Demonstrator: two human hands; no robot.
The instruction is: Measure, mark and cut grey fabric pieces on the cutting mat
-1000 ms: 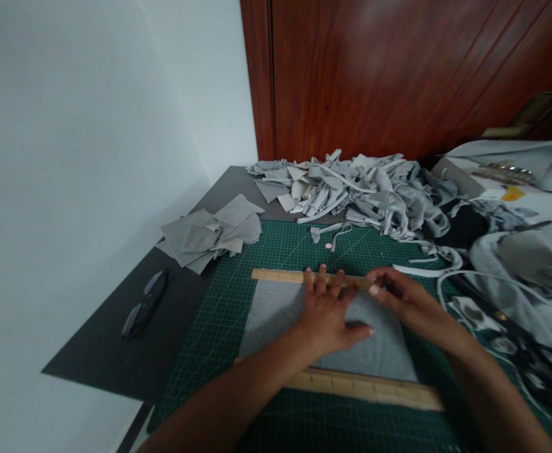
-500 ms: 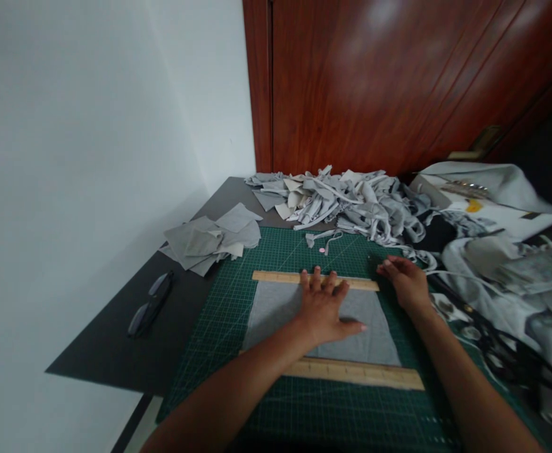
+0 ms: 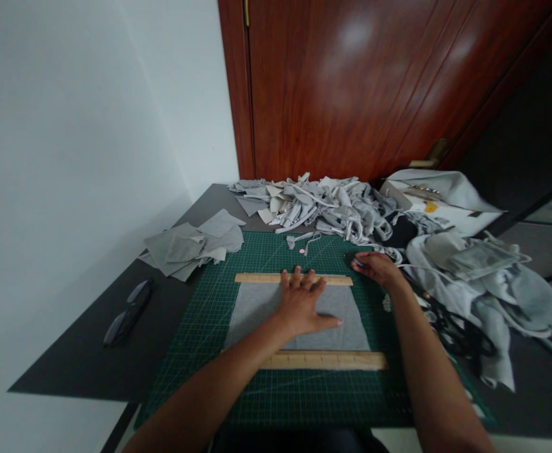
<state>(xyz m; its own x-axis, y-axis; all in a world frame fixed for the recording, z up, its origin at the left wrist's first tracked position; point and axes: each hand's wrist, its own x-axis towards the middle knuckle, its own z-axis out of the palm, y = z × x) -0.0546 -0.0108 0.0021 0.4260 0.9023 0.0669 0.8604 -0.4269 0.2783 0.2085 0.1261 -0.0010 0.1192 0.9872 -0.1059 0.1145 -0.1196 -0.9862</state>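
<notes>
My left hand [image 3: 300,308] lies spread on a grey cloth [image 3: 339,308], its fingertips across the far wooden ruler [image 3: 257,278]. A second wooden ruler [image 3: 332,360] lies along the cloth's near edge. Beyond the far ruler's right end, my right hand [image 3: 378,269] is closed in a pinch just above the green cutting mat [image 3: 200,340]. Between its fingertips shows a small bluish thing [image 3: 359,262], too small to name. A pink disc [image 3: 302,251] and thin fabric scraps [image 3: 311,239] lie on the mat farther off.
Cut grey cloth pieces [image 3: 182,248] and glasses [image 3: 129,311] are on the dark table's left side. A heap of fabric strips [image 3: 323,204] lies at the back, before a wooden door [image 3: 332,94]. At right are black-handled scissors [image 3: 467,333], crumpled cloth [image 3: 446,277] and a white box [image 3: 398,196].
The view has turned to the right. My left hand keeps its place on the cloth and ruler. The bluish thing now shows at my right fingertips, which have turned slightly.
</notes>
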